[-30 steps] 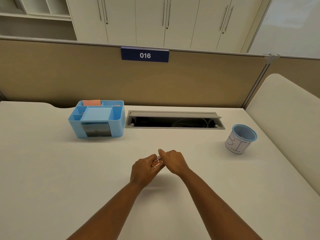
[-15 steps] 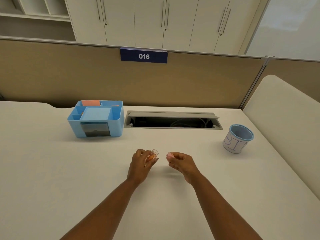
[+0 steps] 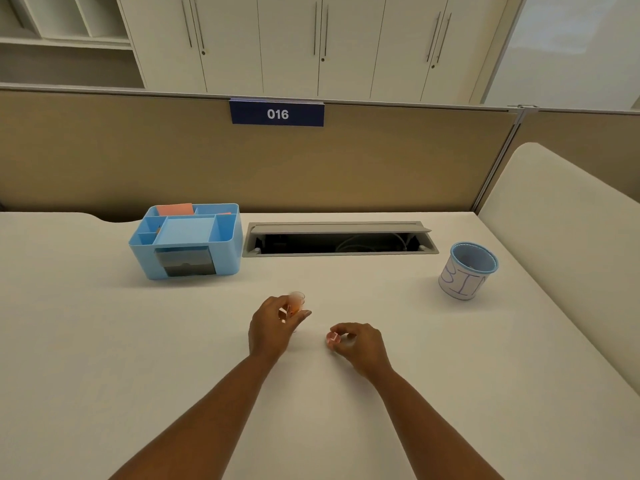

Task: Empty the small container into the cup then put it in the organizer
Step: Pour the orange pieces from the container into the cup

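Observation:
My left hand (image 3: pixel 268 329) grips a small clear container (image 3: pixel 295 303) with orange contents, its open mouth pointing up and away, just above the middle of the desk. My right hand (image 3: pixel 360 342) is a short way to the right, fingers pinched on the container's small pink cap (image 3: pixel 333 338). The white cup (image 3: pixel 465 271) with a blue rim and blue lettering stands far right, well apart from both hands. The light blue organizer (image 3: pixel 187 239) sits at the back left, with several compartments and an orange pad in the rear one.
An open grey cable tray (image 3: pixel 341 239) is set into the desk between organizer and cup. A tan partition (image 3: pixel 381 161) with a "016" sign closes the back. A second cream desk surface (image 3: pixel 561 216) rises on the right.
The two hands were joined on the container a second ago; they have come apart. The right hand drew right and nearer with the cap; the left keeps the opened container.

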The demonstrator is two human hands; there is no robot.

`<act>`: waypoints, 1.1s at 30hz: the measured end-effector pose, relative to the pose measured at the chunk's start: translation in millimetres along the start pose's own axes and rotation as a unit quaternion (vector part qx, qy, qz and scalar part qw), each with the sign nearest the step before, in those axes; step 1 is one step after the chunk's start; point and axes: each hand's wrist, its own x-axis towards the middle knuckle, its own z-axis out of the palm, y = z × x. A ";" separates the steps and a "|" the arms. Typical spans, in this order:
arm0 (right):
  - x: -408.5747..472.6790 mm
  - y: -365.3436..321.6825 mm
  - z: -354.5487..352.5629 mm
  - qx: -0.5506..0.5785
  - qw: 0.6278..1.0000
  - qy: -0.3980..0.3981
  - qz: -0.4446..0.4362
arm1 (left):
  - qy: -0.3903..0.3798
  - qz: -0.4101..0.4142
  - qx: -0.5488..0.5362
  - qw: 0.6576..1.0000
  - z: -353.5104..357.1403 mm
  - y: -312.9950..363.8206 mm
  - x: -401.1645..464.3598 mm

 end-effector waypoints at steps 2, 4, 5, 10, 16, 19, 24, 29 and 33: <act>-0.6 -1.0 -5.1 0.023 0.999 -0.013 0.018 | -0.001 0.003 -0.012 1.000 3.7 5.5 -0.5; -1.9 -3.9 -13.4 0.083 0.995 0.032 0.051 | 0.003 0.006 -0.034 0.999 9.1 14.8 -0.7; -2.2 -6.4 -18.2 0.125 0.987 0.067 0.073 | 0.000 0.009 -0.044 0.999 12.7 20.9 -0.8; -6.2 -23.1 -46.3 0.390 0.899 0.025 0.199 | -0.056 0.032 -0.114 0.991 42.4 61.5 -8.0; -11.4 -13.8 -74.3 0.622 0.757 0.010 0.199 | -0.112 0.023 -0.179 0.977 85.7 99.3 -20.8; -12.9 1.3 -93.5 0.647 0.739 0.058 0.176 | -0.150 0.033 -0.172 0.973 107.4 109.3 -22.6; -5.1 32.3 -138.3 0.656 0.716 0.166 0.171 | -0.214 0.050 -0.042 0.975 142.3 107.7 -19.0; 13.8 56.9 -188.6 0.589 0.734 0.294 0.164 | -0.202 0.122 0.209 0.949 165.0 83.7 -9.6; 34.0 69.8 -217.6 0.525 0.745 0.383 0.149 | -0.248 0.134 0.295 0.913 182.3 69.4 -6.6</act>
